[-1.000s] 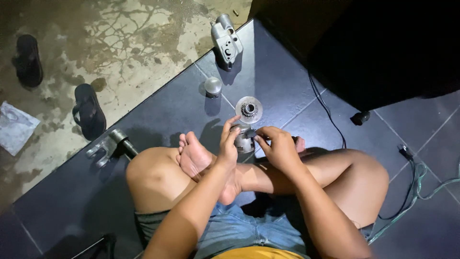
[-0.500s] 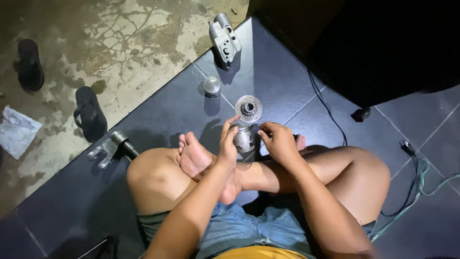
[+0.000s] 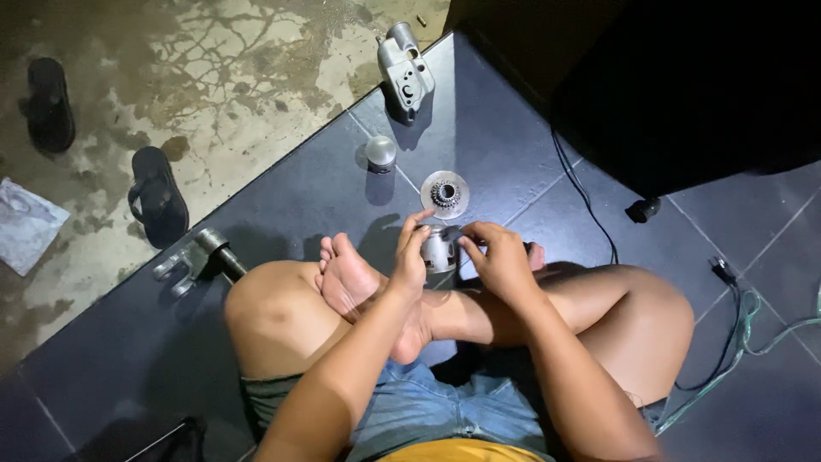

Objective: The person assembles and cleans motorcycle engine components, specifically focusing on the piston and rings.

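just above your crossed legs, on the dark tiled floor, your two hands meet around a short metal cylinder. your left hand grips its left side, fingers curled onto the wall and thumb near the top rim. your right hand closes on its right side, fingertips pinching the edge. both hands are clamped on the cylinder, which sits between them, just beyond your bare foot.

taking the cylinder as the landmark: the toothed gear disc lies flat on the floor just beyond it, close but apart. farther beyond and a little to the left stands a small rounded metal cap. well beyond that, near the tile edge, rests a grey cast metal housing. far to the left of the cylinder, past your knee, a metal shaft with a forked end lies at the tile border. to the right of the cylinder a black cable runs across the tiles toward a plug.

on the stained concrete well to the left lie two dark sandals, and a crumpled plastic bag lies at the far left edge.
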